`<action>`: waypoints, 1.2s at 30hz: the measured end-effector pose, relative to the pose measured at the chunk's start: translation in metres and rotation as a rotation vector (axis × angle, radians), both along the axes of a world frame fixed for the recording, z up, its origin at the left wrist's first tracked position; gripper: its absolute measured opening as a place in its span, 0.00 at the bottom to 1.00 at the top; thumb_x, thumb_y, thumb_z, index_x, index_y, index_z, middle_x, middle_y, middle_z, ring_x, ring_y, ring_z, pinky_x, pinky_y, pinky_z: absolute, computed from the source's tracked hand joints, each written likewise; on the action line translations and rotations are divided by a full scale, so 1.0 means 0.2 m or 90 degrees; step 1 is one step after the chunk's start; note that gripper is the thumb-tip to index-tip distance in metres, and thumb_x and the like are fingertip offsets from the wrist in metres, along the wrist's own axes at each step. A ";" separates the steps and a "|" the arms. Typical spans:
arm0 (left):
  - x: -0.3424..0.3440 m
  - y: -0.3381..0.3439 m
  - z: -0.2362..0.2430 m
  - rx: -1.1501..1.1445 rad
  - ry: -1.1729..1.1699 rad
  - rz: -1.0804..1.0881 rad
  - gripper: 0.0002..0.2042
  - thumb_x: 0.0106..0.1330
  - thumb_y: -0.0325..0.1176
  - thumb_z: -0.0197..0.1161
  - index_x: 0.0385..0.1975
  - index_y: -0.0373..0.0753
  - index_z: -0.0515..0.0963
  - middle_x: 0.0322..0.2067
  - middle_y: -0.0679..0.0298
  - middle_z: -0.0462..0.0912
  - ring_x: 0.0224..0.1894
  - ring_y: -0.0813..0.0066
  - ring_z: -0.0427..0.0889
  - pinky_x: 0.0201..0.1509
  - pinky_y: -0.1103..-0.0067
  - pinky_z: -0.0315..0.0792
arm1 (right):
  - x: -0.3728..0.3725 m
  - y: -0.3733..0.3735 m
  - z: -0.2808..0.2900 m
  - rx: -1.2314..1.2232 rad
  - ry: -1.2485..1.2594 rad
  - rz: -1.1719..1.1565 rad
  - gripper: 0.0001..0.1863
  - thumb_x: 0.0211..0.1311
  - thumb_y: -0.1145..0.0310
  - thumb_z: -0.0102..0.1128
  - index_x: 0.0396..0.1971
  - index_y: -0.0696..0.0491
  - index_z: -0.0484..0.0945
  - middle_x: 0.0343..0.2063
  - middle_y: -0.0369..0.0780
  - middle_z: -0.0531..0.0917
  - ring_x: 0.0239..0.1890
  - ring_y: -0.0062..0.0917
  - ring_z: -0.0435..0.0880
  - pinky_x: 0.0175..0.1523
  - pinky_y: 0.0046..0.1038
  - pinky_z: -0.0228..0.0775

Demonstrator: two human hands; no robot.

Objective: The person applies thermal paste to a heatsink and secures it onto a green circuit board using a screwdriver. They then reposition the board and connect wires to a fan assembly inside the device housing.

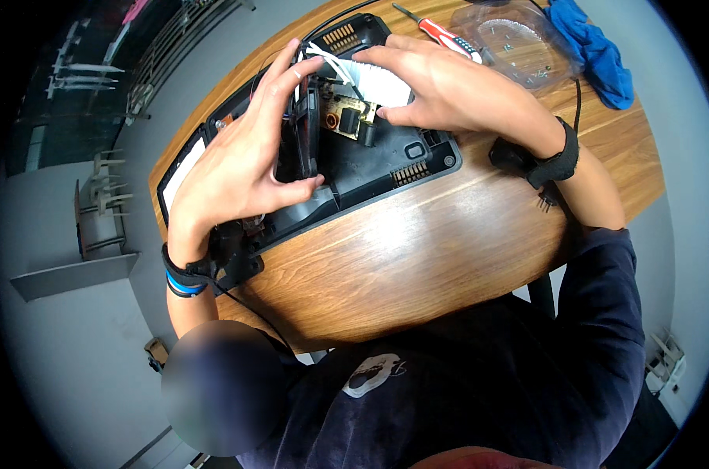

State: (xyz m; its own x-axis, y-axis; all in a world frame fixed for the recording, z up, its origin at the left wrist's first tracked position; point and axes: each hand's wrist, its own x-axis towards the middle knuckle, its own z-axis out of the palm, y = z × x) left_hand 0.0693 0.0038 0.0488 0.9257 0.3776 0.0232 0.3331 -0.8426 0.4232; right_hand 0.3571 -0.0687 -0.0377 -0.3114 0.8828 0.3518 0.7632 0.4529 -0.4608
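Observation:
An opened black plastic appliance housing (378,168) lies on the wooden table, with slotted vents at its ends. My left hand (241,160) grips a thin black square frame (309,133) between thumb and fingers; the frame stands nearly edge-on and looks like a cooling fan. My right hand (452,86) pinches a pale ribbed block (382,82) above the housing. Beside that block sits a circuit board (342,117) with a copper coil and black components. White wires (332,61) run between the two hands. My left fingertips partly hide behind the frame.
Beyond my right hand lies a red-and-white screwdriver (448,37). A clear plastic tray (491,55) holds several small screws, with a blue cloth (597,59) beside it. Straps circle both wrists, and a black cable (253,309) trails from the left one across the table edge.

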 end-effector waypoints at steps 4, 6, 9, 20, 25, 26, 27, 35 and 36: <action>0.02 -0.14 -0.04 0.006 0.001 0.117 0.56 0.61 0.28 0.78 0.88 0.38 0.47 0.83 0.42 0.61 0.81 0.41 0.69 0.85 0.56 0.66 | 0.01 -0.01 0.00 0.026 -0.014 0.007 0.37 0.62 0.67 0.77 0.71 0.60 0.76 0.54 0.52 0.85 0.59 0.49 0.87 0.66 0.42 0.80; 0.02 -0.18 -0.06 -0.012 0.001 0.149 0.52 0.65 0.29 0.76 0.87 0.37 0.50 0.79 0.41 0.68 0.79 0.41 0.73 0.83 0.57 0.68 | 0.02 -0.02 -0.01 0.035 -0.026 0.003 0.37 0.62 0.67 0.78 0.70 0.61 0.76 0.55 0.53 0.85 0.60 0.49 0.87 0.66 0.41 0.79; 0.02 -0.24 -0.07 0.037 0.010 0.167 0.40 0.72 0.33 0.70 0.83 0.35 0.63 0.75 0.40 0.75 0.77 0.42 0.75 0.82 0.61 0.69 | 0.01 -0.05 0.01 0.036 -0.046 0.000 0.37 0.60 0.67 0.79 0.69 0.62 0.76 0.57 0.54 0.85 0.62 0.50 0.86 0.68 0.41 0.79; 0.00 -0.36 -0.10 0.123 -0.022 0.167 0.37 0.72 0.19 0.62 0.83 0.33 0.60 0.73 0.36 0.74 0.63 0.36 0.84 0.63 0.57 0.85 | 0.05 -0.06 0.06 -0.025 -0.033 -0.003 0.35 0.61 0.66 0.80 0.66 0.62 0.77 0.57 0.55 0.85 0.61 0.52 0.86 0.67 0.42 0.79; -0.02 -0.41 -0.11 0.184 0.044 0.141 0.38 0.71 0.18 0.63 0.83 0.34 0.61 0.78 0.39 0.69 0.74 0.38 0.76 0.72 0.59 0.81 | 0.06 -0.07 0.07 -0.056 -0.079 0.014 0.38 0.63 0.62 0.82 0.68 0.62 0.76 0.55 0.57 0.86 0.60 0.52 0.86 0.65 0.42 0.79; -0.04 -0.41 -0.13 0.201 0.030 0.134 0.39 0.70 0.17 0.63 0.84 0.37 0.62 0.79 0.40 0.68 0.74 0.39 0.77 0.72 0.58 0.81 | 0.07 -0.07 0.07 -0.055 -0.075 0.014 0.38 0.63 0.61 0.82 0.69 0.62 0.76 0.55 0.57 0.87 0.59 0.52 0.87 0.64 0.42 0.80; -0.04 -0.41 -0.13 0.198 0.031 0.131 0.39 0.70 0.17 0.63 0.84 0.37 0.62 0.79 0.40 0.68 0.74 0.39 0.77 0.72 0.58 0.81 | 0.07 -0.07 0.07 -0.054 -0.072 0.012 0.39 0.63 0.60 0.82 0.69 0.61 0.76 0.54 0.57 0.87 0.59 0.52 0.87 0.64 0.42 0.80; -0.06 -0.41 -0.11 0.194 0.030 0.109 0.40 0.68 0.15 0.63 0.83 0.38 0.64 0.79 0.43 0.69 0.75 0.40 0.76 0.69 0.58 0.84 | 0.06 -0.05 0.13 -0.157 -0.074 -0.017 0.41 0.64 0.59 0.82 0.74 0.54 0.74 0.56 0.57 0.88 0.59 0.50 0.89 0.62 0.44 0.82; -0.07 -0.41 -0.10 0.200 0.032 0.107 0.40 0.68 0.15 0.63 0.83 0.38 0.64 0.79 0.44 0.69 0.75 0.40 0.76 0.69 0.58 0.84 | 0.08 -0.05 0.10 -0.075 -0.098 -0.003 0.41 0.65 0.59 0.82 0.75 0.53 0.74 0.57 0.56 0.88 0.59 0.49 0.89 0.62 0.43 0.83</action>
